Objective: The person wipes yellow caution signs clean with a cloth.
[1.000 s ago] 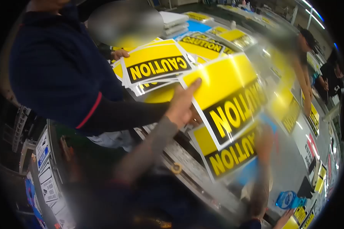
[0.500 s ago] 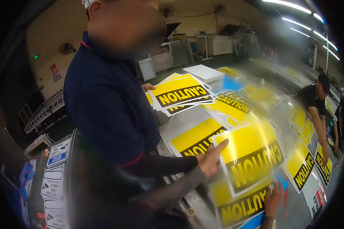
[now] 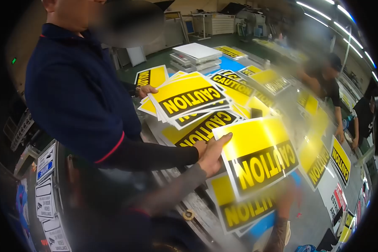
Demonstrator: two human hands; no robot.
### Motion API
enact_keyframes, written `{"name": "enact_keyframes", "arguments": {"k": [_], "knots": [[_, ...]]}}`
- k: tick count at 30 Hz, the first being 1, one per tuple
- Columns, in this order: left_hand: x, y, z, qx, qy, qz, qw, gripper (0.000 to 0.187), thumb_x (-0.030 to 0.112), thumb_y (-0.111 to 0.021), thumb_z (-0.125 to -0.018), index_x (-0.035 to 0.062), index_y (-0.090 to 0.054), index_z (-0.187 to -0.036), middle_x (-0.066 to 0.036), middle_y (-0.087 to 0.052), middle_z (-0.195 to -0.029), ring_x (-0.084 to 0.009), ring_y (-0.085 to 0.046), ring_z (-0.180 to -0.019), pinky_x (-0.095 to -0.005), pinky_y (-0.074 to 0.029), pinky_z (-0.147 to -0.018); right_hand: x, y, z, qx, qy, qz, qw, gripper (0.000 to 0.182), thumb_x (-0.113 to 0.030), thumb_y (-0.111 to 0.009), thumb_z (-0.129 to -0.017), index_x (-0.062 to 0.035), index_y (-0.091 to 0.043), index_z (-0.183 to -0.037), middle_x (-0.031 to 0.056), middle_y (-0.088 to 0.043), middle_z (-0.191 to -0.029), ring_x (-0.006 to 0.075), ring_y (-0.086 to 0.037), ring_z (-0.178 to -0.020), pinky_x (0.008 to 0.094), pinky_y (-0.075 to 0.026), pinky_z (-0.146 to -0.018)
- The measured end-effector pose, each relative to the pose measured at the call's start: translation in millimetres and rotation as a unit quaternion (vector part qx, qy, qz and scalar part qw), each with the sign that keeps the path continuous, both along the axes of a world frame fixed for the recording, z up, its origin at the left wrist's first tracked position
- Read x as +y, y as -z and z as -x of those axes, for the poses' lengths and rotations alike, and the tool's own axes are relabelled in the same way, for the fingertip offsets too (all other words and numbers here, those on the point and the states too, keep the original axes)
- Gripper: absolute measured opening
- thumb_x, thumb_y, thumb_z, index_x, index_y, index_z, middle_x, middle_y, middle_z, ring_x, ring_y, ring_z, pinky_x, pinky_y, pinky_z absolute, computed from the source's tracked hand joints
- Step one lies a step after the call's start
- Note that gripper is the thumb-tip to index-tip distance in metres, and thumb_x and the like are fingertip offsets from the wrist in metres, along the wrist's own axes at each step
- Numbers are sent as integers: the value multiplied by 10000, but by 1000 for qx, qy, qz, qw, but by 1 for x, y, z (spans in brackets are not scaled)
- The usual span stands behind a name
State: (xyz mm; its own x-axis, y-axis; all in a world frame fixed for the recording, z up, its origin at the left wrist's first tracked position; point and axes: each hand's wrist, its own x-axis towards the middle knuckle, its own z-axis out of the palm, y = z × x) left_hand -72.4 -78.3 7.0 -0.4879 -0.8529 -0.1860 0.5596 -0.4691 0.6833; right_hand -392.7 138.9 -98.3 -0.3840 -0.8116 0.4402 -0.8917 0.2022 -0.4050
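My left hand (image 3: 212,156) is closed on the left edge of a yellow and black CAUTION sign (image 3: 260,140), its thumb lying on the front face. This sign is tilted up over another CAUTION sign (image 3: 222,195) lying below it. My right hand (image 3: 284,194) is a motion blur close to the held sign's lower right edge, so its fingers do not show clearly. Beside my left hand, a co-worker's hand (image 3: 200,147) in a black sleeve rests near a further CAUTION sign (image 3: 172,133). The co-worker's other hand (image 3: 148,90) grips a fanned stack of CAUTION signs (image 3: 189,90).
White boards (image 3: 199,51) are piled at the table's back. More CAUTION signs (image 3: 277,80) spread across the table (image 3: 304,210), with some on the right (image 3: 341,161). Another person (image 3: 329,86) leans in at the far right. Surveillance signs (image 3: 45,200) lie at left.
The view has turned and shifted, so most things sit further left. My left hand keeps the sign; my right hand has moved and blurred. The co-worker's stack is still held.
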Motion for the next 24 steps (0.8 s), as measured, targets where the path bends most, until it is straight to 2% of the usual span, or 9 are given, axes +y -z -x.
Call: {"name": "enact_keyframes", "arguments": {"k": [4, 9, 12, 15, 18, 20, 23, 24], "knots": [[7, -7, 2, 5, 48, -28, 998, 454, 240, -657, -1085, -29, -585, -1444, -150, -690, -1417, -260, -694, -1257, -406, -565, -1080, 3, 3, -2, 19, 43, -20, 999, 574, -105, -756, -928, -2, -591, -1467, 274, -577, -1494, 473, -541, -1371, 536, -439, -1148], [5, -6, 4, 27, 26, -24, 999, 433, 174, -645, -1084, -28, -565, -1459, -157, -688, -1415, -294, -683, -1282, -434, -557, -1102, 0, 12, 3, 45, 51, -23, 997, 571, -93, -766, -902, -4, -602, -1441, 257, -585, -1482, 470, -541, -1362, 534, -437, -1150], [13, -20, 0, 25, -3, -50, 998, 431, 134, -660, -1069, -35, -563, -1453, -173, -686, -1409, -309, -692, -1264, -451, -565, -1097, 0, -8, -10, 8, 25, 8, 1000, 563, -83, -765, -883, 0, -611, -1418, 251, -591, -1469, 471, -544, -1348, 540, -443, -1134], [7, -4, -1, 52, 43, -64, 996, 459, 179, -667, -1077, -32, -555, -1469, -175, -694, -1397, -295, -701, -1244, -421, -570, -1090, 10, 0, -2, 26, 11, 11, 1000, 557, -61, -758, -861, 16, -615, -1395, 255, -601, -1436, 481, -550, -1317, 553, -452, -1103], [8, -2, 1, 44, 26, -60, 997, 482, 202, -689, -1074, -26, -556, -1477, -157, -683, -1419, -276, -692, -1263, -402, -567, -1091, 3, 17, 10, 22, -2, 22, 1000, 536, -43, -751, -848, 27, -627, -1365, 261, -619, -1371, 486, -561, -1258, 565, -454, -1078], [2, 3, -1, 51, 23, -59, 997, 468, 189, -687, -1072, -20, -559, -1471, -154, -683, -1414, -276, -696, -1253, -399, -568, -1091, -4, -7, -6, 26, -12, 45, 999, 532, -44, -747, -853, 26, -628, -1367, 260, -620, -1370, 485, -559, -1253, 561, -453, -1079], [0, 10, -2, 47, 31, -65, 996, 467, 197, -692, -1065, -8, -567, -1466, -134, -691, -1398, -268, -686, -1252, -402, -556, -1092, -3, -5, -6, 14, 7, 43, 999, 523, -48, -746, -861, 27, -629, -1365, 253, -619, -1380, 489, -547, -1266, 558, -452, -1082], [3, 5, -3, 33, 25, -56, 998, 478, 217, -698, -1060, -2, -574, -1467, -118, -695, -1393, -261, -673, -1263, -403, -543, -1093, -2, 0, -4, 36, 12, 62, 997, 512, -39, -728, -876, 28, -620, -1372, 247, -631, -1350, 465, -573, -1253, 517, -457, -1091]]}}
